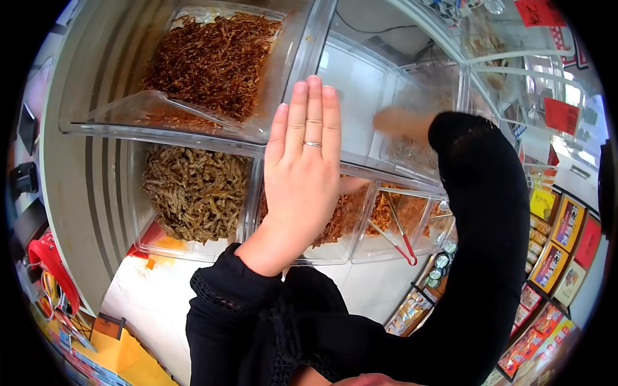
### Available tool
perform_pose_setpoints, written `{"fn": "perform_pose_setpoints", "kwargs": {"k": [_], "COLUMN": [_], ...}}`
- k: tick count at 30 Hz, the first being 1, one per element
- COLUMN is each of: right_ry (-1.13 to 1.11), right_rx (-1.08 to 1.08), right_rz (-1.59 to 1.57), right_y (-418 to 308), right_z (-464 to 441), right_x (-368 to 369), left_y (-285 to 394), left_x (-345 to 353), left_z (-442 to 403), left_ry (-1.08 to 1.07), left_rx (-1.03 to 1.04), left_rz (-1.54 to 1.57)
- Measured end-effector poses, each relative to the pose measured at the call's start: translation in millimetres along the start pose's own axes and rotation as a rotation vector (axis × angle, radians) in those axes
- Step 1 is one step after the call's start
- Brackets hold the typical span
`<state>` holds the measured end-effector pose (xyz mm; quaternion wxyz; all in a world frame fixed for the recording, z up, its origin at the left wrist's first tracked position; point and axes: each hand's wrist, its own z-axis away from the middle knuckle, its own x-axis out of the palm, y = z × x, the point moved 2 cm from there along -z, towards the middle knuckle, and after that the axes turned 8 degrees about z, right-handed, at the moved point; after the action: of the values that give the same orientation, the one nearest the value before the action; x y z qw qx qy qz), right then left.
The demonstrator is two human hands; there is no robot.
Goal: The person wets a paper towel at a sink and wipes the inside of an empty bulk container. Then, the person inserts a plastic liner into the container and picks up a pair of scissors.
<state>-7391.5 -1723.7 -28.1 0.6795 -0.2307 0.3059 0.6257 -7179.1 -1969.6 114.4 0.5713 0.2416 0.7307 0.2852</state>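
Note:
My left hand [302, 174], with a ring on one finger, is stretched flat with its back toward me. It lies across the edge between the clear plastic bins, its fingers over the corner of the upper bin wall [302, 61]; I cannot tell how firmly it touches. My right hand [402, 122] is smeared by motion at the clear bin [351, 103] to the right, beside a pale heap of food [418, 96] seen through the plastic. Its fingers cannot be made out. Upper left, a bin holds reddish-brown shredded dried food [209, 64].
Small dried fish-like pieces [196, 193] fill a lower bin. Red-handled tongs [402, 235] lean in another bin of reddish food. Packaged goods [550, 244] line shelves at right, and red price cards [560, 116] hang nearby. A yellow box [122, 354] stands lower left.

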Motion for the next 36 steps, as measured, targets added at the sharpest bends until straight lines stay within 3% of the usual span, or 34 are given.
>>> {"fn": "perform_pose_setpoints", "kwargs": {"k": [2,5,11,15,19,21,23,25,30,32,36], "right_ry": [-0.183,-0.199,0.177,-0.164,-0.322,-0.234,-0.412,-0.436,-0.408,-0.559,-0.464], "right_rx": [0.077,0.33,-0.074,0.08,0.133,0.094,-0.026,-0.043,-0.047,0.016,-0.054], "right_rz": [0.19,0.278,-0.253,0.047,0.151,0.088,-0.053,-0.104,-0.14,-0.287,-0.292], "right_y": [19,34,-38,-6,8,-8,-28,-43,-59,-62,-76], "right_z": [-16,-29,12,-33,-18,5,29,51,68,56,46], "right_x": [8,-2,16,25,-17,-25,-65,-73,-64,-66,-46], "left_y": [0,1,1,1,2,4,4,4,8,10,10], "left_x": [1,2,1,1,1,2,2,5,6,5,6], "left_z": [-1,0,0,0,-1,-2,-3,-5,-6,-7,-7], "left_ry": [0.015,0.011,0.015,0.015,0.022,0.02,0.042,0.059,0.023,0.006,-0.007], "left_rx": [0.005,0.011,0.011,0.011,0.017,0.012,0.008,0.016,0.0,-0.015,-0.017], "left_rz": [0.003,-0.044,-0.056,-0.053,-0.077,-0.074,-0.109,-0.138,-0.267,-0.29,-0.329]}}
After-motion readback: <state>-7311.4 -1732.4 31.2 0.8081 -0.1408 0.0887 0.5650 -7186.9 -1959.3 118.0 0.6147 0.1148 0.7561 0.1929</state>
